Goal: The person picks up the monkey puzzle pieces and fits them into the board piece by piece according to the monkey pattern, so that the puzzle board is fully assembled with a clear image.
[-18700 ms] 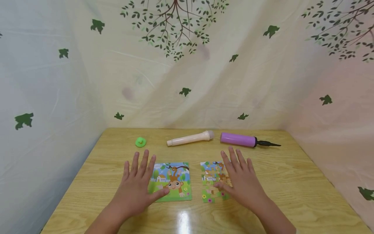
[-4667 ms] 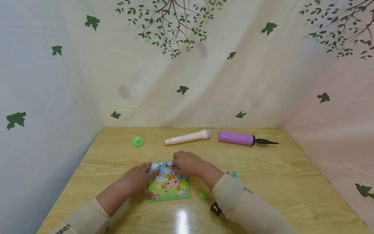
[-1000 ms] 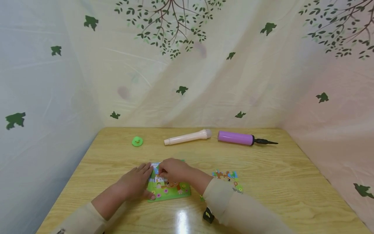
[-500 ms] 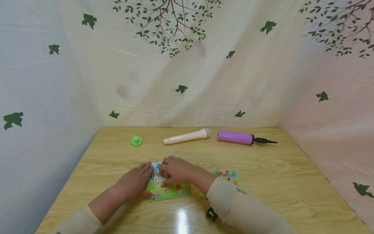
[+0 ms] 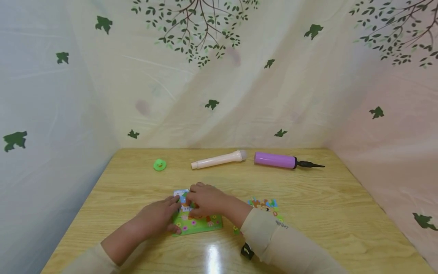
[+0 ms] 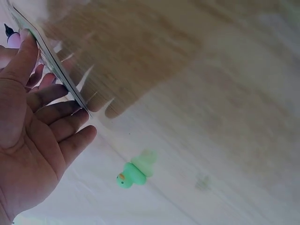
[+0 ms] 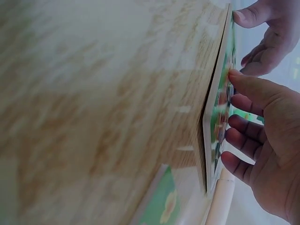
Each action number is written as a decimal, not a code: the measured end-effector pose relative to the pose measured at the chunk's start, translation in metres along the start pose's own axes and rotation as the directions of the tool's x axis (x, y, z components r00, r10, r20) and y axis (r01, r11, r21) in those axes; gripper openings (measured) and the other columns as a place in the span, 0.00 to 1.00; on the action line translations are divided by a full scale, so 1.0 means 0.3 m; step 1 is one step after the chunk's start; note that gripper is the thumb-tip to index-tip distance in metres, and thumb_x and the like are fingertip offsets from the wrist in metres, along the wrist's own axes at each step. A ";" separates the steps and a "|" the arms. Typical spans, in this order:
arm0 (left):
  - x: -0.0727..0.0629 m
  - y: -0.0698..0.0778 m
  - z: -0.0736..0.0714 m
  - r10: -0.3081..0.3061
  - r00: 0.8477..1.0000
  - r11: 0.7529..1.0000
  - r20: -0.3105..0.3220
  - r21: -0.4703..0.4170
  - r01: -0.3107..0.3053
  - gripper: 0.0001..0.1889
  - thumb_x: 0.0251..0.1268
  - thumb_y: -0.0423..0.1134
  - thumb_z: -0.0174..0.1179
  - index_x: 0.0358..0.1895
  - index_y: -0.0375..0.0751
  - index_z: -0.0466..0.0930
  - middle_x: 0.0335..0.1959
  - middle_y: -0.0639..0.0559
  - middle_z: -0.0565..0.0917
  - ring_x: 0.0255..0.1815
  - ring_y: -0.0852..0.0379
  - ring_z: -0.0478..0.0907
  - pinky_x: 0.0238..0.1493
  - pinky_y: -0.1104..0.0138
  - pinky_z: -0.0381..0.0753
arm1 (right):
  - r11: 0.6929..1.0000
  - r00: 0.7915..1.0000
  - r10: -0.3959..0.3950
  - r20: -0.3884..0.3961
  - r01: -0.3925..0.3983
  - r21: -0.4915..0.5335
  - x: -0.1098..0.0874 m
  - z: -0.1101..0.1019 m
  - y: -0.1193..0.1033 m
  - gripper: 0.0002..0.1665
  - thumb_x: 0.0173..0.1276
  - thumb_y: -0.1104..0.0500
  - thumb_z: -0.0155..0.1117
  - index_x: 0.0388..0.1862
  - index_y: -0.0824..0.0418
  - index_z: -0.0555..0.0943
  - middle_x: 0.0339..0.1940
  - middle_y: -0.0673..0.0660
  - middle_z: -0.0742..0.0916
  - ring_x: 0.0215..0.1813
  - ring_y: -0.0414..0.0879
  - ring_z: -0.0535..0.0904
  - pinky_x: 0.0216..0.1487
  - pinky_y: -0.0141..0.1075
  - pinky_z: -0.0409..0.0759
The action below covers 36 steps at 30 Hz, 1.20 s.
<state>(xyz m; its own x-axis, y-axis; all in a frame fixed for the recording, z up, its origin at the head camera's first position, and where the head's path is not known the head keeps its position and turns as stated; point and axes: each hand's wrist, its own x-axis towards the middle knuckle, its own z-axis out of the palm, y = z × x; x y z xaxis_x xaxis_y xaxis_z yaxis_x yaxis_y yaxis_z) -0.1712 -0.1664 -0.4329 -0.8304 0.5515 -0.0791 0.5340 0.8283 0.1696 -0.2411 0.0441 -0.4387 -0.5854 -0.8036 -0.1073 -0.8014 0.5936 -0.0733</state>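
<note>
A square jigsaw board (image 5: 205, 227) with a monkey, a house and flowers lies on the wooden table. My left hand (image 5: 155, 216) rests on its left side, thumb at the near left corner and fingers along the edge. Over the board's upper middle is my right hand (image 5: 208, 199), its thumb apart from the other fingers. In the right wrist view, the thumb and fingertips of the right hand (image 7: 276, 126) touch the board's picture, with no piece visible between them. Loose jigsaw pieces (image 5: 262, 204) lie right of the board, partly hidden by my right sleeve.
Along the back of the table (image 5: 342, 213) are a green toy duck (image 5: 159, 164), a pale pink microphone (image 5: 217, 160) and a purple hand pump (image 5: 275, 160) with a black nozzle. A black strap piece (image 5: 247, 251) hangs from the right sleeve. Curtains surround the table.
Both hands were spread flat at first; later the left came to rest on the board. My right fingers, bunched over the board a second ago, have parted. Fewer loose pieces show at right.
</note>
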 end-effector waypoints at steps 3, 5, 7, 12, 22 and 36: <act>0.000 -0.001 -0.002 0.015 1.000 1.000 0.007 0.007 -0.015 0.44 0.53 0.62 0.67 0.66 0.33 0.71 0.71 0.34 0.67 0.71 0.37 0.66 0.66 0.46 0.72 | 1.000 1.000 0.002 -0.003 -0.002 -0.002 -0.001 -0.001 -0.001 0.18 0.66 0.36 0.64 0.49 0.43 0.80 0.44 0.43 0.77 0.46 0.38 0.68 0.44 0.29 0.72; 0.002 -0.003 -0.001 0.028 1.000 1.000 0.007 0.013 -0.028 0.44 0.54 0.62 0.66 0.66 0.33 0.71 0.71 0.33 0.68 0.71 0.36 0.66 0.66 0.46 0.72 | 1.000 1.000 0.000 -0.007 0.000 -0.007 -0.003 0.000 -0.001 0.18 0.66 0.37 0.64 0.49 0.43 0.80 0.44 0.43 0.77 0.46 0.38 0.68 0.44 0.29 0.72; 0.004 -0.004 0.002 0.038 0.999 0.999 0.007 0.017 -0.038 0.44 0.54 0.62 0.66 0.66 0.32 0.71 0.71 0.33 0.68 0.71 0.35 0.66 0.67 0.46 0.71 | 1.000 1.000 -0.005 -0.009 0.004 -0.014 -0.008 0.000 -0.002 0.18 0.67 0.38 0.63 0.50 0.43 0.81 0.45 0.43 0.77 0.46 0.38 0.68 0.44 0.29 0.73; 0.006 -0.006 0.010 0.021 0.999 1.000 0.026 0.017 -0.022 0.45 0.54 0.62 0.65 0.67 0.32 0.69 0.72 0.34 0.66 0.73 0.36 0.64 0.68 0.45 0.70 | 0.999 0.999 -0.045 -0.017 0.045 0.001 -0.029 -0.007 0.001 0.18 0.71 0.42 0.60 0.55 0.45 0.81 0.47 0.43 0.78 0.48 0.38 0.69 0.48 0.29 0.74; 0.001 0.004 0.002 0.007 0.999 1.000 0.045 0.028 -0.009 0.46 0.53 0.62 0.66 0.68 0.30 0.68 0.72 0.32 0.65 0.73 0.34 0.62 0.69 0.42 0.67 | 0.997 0.994 -0.037 -0.102 0.044 0.062 -0.131 -0.026 0.084 0.18 0.75 0.48 0.57 0.59 0.51 0.80 0.57 0.48 0.80 0.59 0.43 0.75 0.62 0.36 0.76; 0.008 0.005 0.013 -0.008 1.000 1.000 0.007 0.023 0.007 0.49 0.51 0.62 0.67 0.71 0.33 0.63 0.75 0.34 0.61 0.75 0.34 0.57 0.72 0.42 0.62 | 0.963 0.972 0.226 -0.059 -0.214 0.162 -0.435 -0.090 0.299 0.18 0.72 0.52 0.61 0.56 0.59 0.81 0.53 0.55 0.82 0.58 0.52 0.76 0.59 0.47 0.78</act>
<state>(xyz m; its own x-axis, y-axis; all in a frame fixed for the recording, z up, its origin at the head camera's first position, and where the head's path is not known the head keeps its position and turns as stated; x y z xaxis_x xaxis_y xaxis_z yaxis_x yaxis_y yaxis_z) -0.1719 -0.1634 -0.4367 -0.8333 0.5459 -0.0874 0.5314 0.8344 0.1463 -0.2400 0.2011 -0.4044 -0.7577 -0.6497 -0.0620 -0.6268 0.7509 -0.2080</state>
